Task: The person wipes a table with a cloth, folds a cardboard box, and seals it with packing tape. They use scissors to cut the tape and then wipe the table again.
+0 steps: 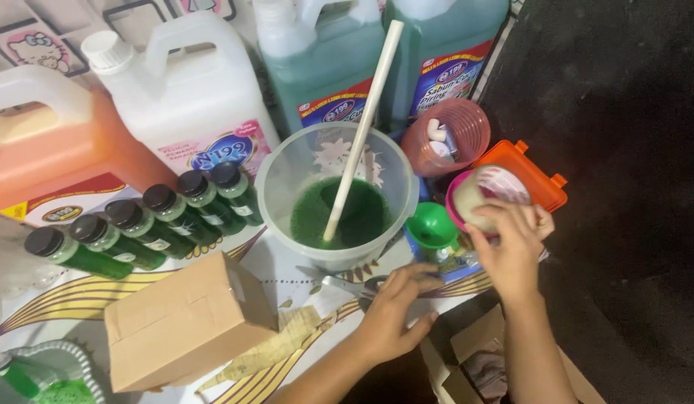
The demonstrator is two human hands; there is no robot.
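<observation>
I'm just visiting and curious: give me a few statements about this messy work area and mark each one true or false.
1. The bucket holds green liquid with a pale stick standing in it. True.
2. The small bottles have white caps. False: their caps are black.
3. The right hand rests on a round container with a pink rim. True.
4. The funnel is orange. False: it is green.
5. The left hand holds the cardboard box. False: it lies flat on the mat, apart from the box, near a metal tool.
</observation>
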